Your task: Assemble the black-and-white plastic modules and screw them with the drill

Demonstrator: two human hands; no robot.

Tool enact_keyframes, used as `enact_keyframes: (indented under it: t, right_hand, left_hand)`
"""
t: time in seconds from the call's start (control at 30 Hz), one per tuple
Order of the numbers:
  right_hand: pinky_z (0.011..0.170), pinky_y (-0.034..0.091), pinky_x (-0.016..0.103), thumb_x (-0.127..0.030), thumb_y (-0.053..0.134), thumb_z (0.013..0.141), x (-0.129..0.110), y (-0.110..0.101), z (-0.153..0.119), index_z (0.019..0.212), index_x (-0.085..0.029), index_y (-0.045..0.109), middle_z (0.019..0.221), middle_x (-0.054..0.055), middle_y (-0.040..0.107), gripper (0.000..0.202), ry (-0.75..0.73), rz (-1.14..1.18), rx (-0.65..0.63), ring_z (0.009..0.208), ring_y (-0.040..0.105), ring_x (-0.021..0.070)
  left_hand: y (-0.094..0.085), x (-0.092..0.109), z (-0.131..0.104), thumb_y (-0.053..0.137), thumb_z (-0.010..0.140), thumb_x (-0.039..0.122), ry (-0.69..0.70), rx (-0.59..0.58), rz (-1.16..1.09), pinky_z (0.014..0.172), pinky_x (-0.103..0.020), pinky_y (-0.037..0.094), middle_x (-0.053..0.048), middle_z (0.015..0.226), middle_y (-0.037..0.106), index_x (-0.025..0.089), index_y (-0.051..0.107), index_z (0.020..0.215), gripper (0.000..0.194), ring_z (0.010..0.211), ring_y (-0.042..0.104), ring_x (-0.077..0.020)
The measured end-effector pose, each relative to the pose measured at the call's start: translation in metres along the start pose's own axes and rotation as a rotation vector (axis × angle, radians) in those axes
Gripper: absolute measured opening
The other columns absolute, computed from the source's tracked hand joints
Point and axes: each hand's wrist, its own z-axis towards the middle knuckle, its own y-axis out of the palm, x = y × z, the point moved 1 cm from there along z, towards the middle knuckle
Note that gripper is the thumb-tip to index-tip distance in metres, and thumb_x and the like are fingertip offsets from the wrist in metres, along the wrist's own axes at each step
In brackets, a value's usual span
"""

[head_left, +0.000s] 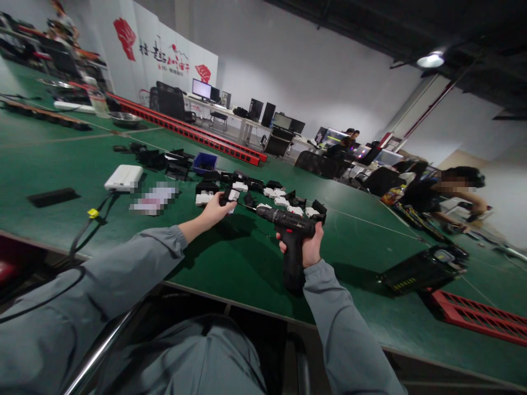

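Right hand (309,248) wrapped around cordless driver (290,230) grip, table (230,263) centre; rigid, bottom-heavy. Left hand (214,210) at ten o'clock, pinching small black-white part (229,196); light, hard plastic.

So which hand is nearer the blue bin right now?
Left. The left hand grips a small black-and-white part on the green table, just below the blue bin. The right hand holds the black drill, farther to the right of it.
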Motion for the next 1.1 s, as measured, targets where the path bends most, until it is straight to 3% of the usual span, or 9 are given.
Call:
enact_keyframes:
  t: [0.37, 0.53, 0.83, 1.1]
  right_hand:
    - [0.045, 0.041, 0.032, -0.09, 0.005, 0.069, 0.001, 0.005, -0.006, 0.117, -0.021, 0.058, 0.079, 0.009, 0.063, 0.099, -0.011, -0.024, 0.019, 0.049, 0.05, 0.0185]
    - [0.042, 0.038, 0.031, -0.091, 0.003, 0.067, 0.001, 0.01, -0.007, 0.123, -0.022, 0.053, 0.077, 0.009, 0.062, 0.101, -0.027, -0.056, 0.073, 0.046, 0.048, 0.0182]
    - [0.042, 0.041, 0.029, -0.091, 0.014, 0.069, 0.002, 0.002, -0.005, 0.119, -0.021, 0.056, 0.078, 0.009, 0.063, 0.096, 0.003, 0.082, 0.027, 0.054, 0.056, 0.02]
    - [0.039, 0.043, 0.031, -0.093, 0.024, 0.065, 0.007, -0.004, -0.001, 0.108, -0.019, 0.064, 0.072, 0.008, 0.065, 0.094, 0.043, 0.23, -0.009, 0.046, 0.055, 0.0195]
  left_hand:
    - [0.0, -0.003, 0.002, 0.065, 0.078, 0.041, -0.05, 0.039, -0.039, 0.049, -0.023, 0.044, -0.009, 0.095, 0.064, 0.014, 0.051, 0.115, 0.047, 0.057, 0.056, -0.0107]
    - [0.001, -0.002, 0.002, 0.066, 0.079, 0.039, -0.062, 0.035, -0.042, 0.047, -0.022, 0.044, -0.009, 0.096, 0.064, 0.014, 0.05, 0.115, 0.047, 0.054, 0.055, -0.0094]
    - [0.001, -0.003, 0.0, 0.066, 0.079, 0.041, -0.051, 0.012, -0.037, 0.049, -0.021, 0.045, -0.009, 0.099, 0.064, 0.015, 0.05, 0.115, 0.048, 0.059, 0.057, -0.0102]
    - [0.001, -0.011, 0.006, 0.069, 0.075, 0.04, 0.011, 0.03, 0.023, 0.056, -0.026, 0.051, -0.009, 0.1, 0.064, 0.015, 0.049, 0.115, 0.051, 0.067, 0.061, -0.0144]
